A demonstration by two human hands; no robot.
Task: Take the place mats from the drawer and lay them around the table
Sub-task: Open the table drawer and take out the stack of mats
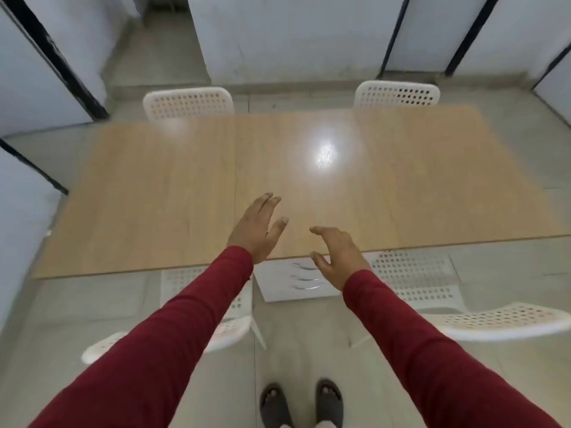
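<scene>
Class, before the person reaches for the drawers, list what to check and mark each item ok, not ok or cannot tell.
1. Left hand holds nothing: ok.
2. Right hand holds nothing: ok.
3. Drawer unit under the table edge in view, three handles showing: ok.
4. A drawer open: not ok, all look closed.
5. Mats inside: cannot tell.
6. Table top has room for mats: ok.

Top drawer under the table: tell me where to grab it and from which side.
Grip the top handle, the curved metal bar on the front of the white drawer unit. It runs crosswise and faces the person, so come from the near side, below the table edge, probably hooking the fingers behind it. The right hand hangs nearest.
</scene>
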